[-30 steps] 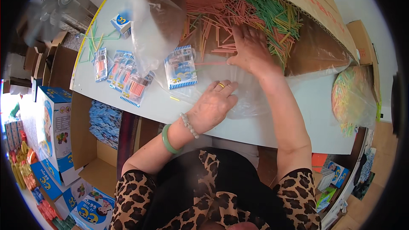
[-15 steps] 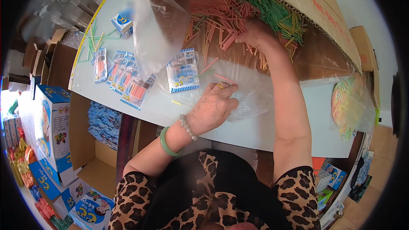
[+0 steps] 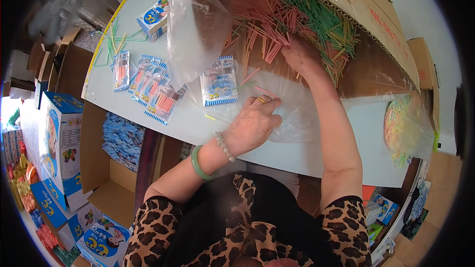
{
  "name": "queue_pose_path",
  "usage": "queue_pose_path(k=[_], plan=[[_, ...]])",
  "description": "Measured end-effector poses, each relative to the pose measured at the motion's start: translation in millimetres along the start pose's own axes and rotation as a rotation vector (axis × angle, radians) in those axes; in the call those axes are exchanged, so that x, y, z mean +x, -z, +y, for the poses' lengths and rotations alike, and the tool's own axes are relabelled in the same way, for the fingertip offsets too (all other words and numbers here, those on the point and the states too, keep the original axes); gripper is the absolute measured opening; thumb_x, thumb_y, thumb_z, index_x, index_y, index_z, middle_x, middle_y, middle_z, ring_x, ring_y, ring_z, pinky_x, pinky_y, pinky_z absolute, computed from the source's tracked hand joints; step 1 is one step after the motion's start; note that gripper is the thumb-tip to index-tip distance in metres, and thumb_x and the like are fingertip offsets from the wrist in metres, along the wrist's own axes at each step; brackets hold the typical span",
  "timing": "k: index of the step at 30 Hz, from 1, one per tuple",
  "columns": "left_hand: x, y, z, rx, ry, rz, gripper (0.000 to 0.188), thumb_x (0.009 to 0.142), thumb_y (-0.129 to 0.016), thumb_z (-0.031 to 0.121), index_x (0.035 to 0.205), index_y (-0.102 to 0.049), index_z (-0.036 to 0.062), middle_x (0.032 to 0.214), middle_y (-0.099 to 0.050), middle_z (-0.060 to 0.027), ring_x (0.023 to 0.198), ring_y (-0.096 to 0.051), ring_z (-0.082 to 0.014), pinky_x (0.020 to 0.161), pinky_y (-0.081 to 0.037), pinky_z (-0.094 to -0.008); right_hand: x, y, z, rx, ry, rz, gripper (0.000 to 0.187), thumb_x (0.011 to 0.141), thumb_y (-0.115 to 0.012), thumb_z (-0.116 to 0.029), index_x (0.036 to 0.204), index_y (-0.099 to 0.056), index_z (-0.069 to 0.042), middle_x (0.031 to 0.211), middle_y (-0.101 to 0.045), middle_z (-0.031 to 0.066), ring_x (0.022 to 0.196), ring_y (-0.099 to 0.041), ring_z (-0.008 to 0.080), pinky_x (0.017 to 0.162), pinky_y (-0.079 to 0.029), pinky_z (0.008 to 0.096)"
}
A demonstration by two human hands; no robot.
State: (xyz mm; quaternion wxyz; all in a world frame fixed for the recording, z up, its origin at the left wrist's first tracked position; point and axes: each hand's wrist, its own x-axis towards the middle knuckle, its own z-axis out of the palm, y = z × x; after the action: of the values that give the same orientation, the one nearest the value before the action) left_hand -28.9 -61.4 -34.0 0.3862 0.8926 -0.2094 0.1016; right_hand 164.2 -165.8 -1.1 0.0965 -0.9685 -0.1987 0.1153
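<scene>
My right hand [image 3: 303,60] reaches into a big cardboard box [image 3: 381,62] lying open toward me. Its fingertips close on thin pink sticks [image 3: 273,49] at the near edge of the heap. My left hand [image 3: 253,122], with a yellow ring, bead bracelet and green bangle, rests over clear plastic film [image 3: 297,118] in front of the box. Its fingers are curled together; what they hold, if anything, is hidden. A single pink stick [image 3: 265,91] lies by those fingertips. Left of it is a blue-and-white packet [image 3: 219,81].
Filled packets of pink sticks [image 3: 161,99] overlap on the white table [image 3: 188,128]. A small blue-and-white carton [image 3: 154,17] stands behind them, near loose green straws [image 3: 115,44]. Below left, an open carton [image 3: 116,195] holds blue packets [image 3: 121,138]. A bag of coloured sticks [image 3: 398,126] sits right.
My right hand has drawn slightly down toward the box's near edge, its fingers coming together at the pink sticks. The left hand stays in nearly the same place. The whole view has shifted slightly.
</scene>
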Motion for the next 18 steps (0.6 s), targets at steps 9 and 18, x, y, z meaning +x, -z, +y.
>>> queue_pose_path(k=[9,18], plan=[[-3,-3,0,0.005,0.011,0.004,0.006,0.066,-0.060,0.002,0.071,-0.058,0.0047,0.116,-0.056,-0.0184,0.107,-0.052,-0.0319,0.089,-0.040,-0.0420,-7,-1,2,-0.141,0.371,0.073,0.029,0.091,-0.046,-0.018,0.117,-0.056,-0.014,0.105,-0.056,0.0144,0.099,-0.055,0.0324,0.084,-0.046,0.0402],[-4,0,-2,-0.004,0.004,0.008,0.007,0.065,-0.061,0.002,0.072,-0.059,0.0044,0.117,-0.056,-0.0181,0.108,-0.051,-0.0324,0.089,-0.040,-0.0411,-17,5,15,-0.255,0.599,0.194,0.026,0.083,-0.050,-0.015,0.107,-0.058,-0.007,0.099,-0.053,0.0130,0.100,-0.051,0.0300,0.087,-0.041,0.0404]])
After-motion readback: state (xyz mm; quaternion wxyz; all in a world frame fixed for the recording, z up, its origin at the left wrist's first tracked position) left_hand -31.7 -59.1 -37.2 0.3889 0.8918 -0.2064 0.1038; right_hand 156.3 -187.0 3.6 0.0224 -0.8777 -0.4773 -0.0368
